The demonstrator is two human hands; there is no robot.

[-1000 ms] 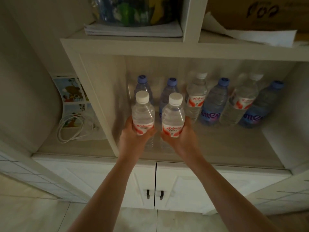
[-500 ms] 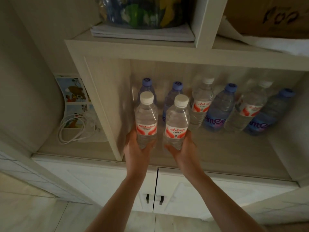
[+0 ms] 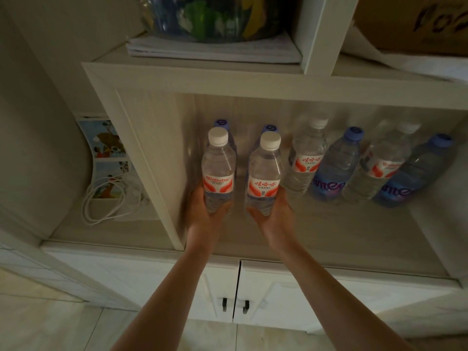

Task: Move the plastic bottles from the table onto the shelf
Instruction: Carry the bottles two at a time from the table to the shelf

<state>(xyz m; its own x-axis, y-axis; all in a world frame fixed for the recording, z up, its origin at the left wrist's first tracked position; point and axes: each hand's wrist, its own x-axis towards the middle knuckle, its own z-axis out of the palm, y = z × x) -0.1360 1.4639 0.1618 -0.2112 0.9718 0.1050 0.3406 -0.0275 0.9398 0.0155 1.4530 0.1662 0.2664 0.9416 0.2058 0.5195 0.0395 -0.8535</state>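
We held two water bottles upright, side by side, inside shelf compartment (image 3: 329, 239): left bottle (image 3: 217, 171) in left hand (image 3: 207, 214), right bottle (image 3: 264, 176) in right hand (image 3: 276, 214). Behind them, row of six bottles (image 3: 329, 168) along back wall. Coiled cable (image 3: 106, 201) in compartment left of divider. Cabinet doors (image 3: 235, 295) below.

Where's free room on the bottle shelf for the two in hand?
Bare shelf board runs along the front, from the right hand to the right wall, before the back row of bottles. Crowded: the back row, and the left corner where the left hand holds its bottle.
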